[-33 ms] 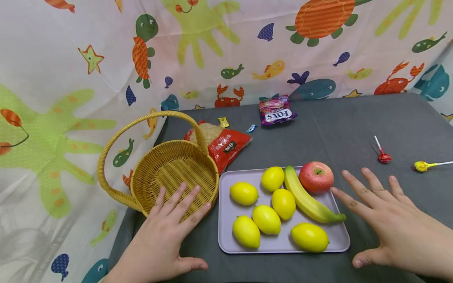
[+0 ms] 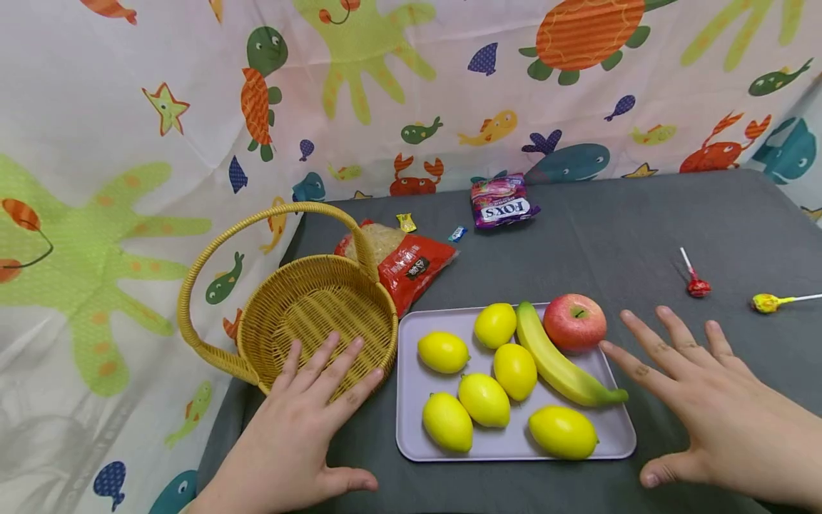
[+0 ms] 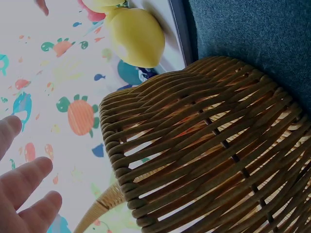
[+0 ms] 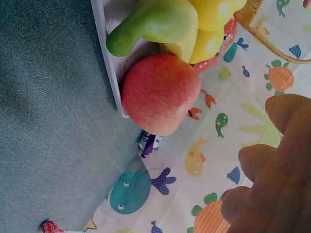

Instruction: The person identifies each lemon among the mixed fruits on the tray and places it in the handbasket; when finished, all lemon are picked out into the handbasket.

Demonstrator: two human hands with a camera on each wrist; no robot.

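My left hand, fingers spread and straight, hovers over the near rim of a yellow wicker basket with a tall arched handle. In the left wrist view the woven side of the basket fills much of the picture, apart from the fingertips. My right hand is spread beside a light purple tray, its index fingertip close to the red apple. Also on the tray lie a banana with green ends and several yellow lemons. Neither hand holds anything.
Behind the basket lies a red and clear food bag. Small yellow and blue wrapped candies and a purple FOX'S packet sit farther back. Red and yellow lollipops lie at right. A sea-animal curtain hangs behind.
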